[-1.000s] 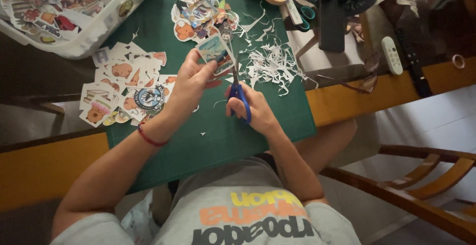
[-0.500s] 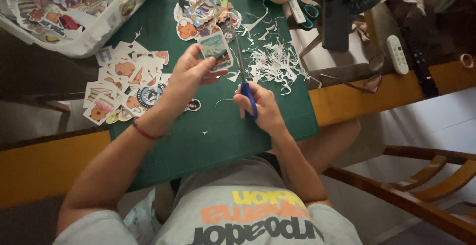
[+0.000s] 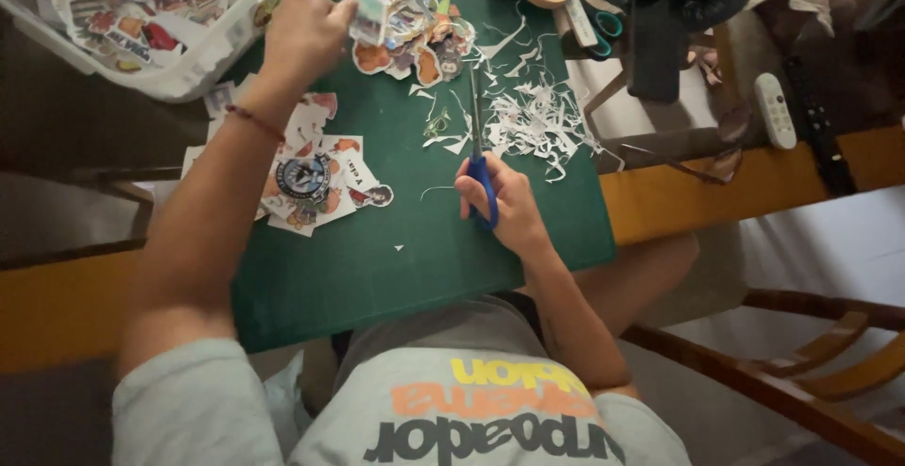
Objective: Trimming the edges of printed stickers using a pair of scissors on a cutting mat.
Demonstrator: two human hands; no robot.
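Blue-handled metal scissors point(image 3: 479, 160) sit in the right hand point(image 3: 500, 204) at the middle of the frame, fingers wrapped tight on the handles. Their long blades point straight up the frame, toward the white paper scraps point(image 3: 533, 117). The left hand point(image 3: 304, 28), upper left, pinches a small cut-out picture card point(image 3: 368, 12), up and left of the blade tips, above the green cutting mat point(image 3: 396, 268).

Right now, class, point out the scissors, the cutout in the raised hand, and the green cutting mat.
scissors point(image 3: 476, 136): head view, on the blades.
cutout point(image 3: 366, 14): head view, its middle.
green cutting mat point(image 3: 415, 268): head view, bare patch.
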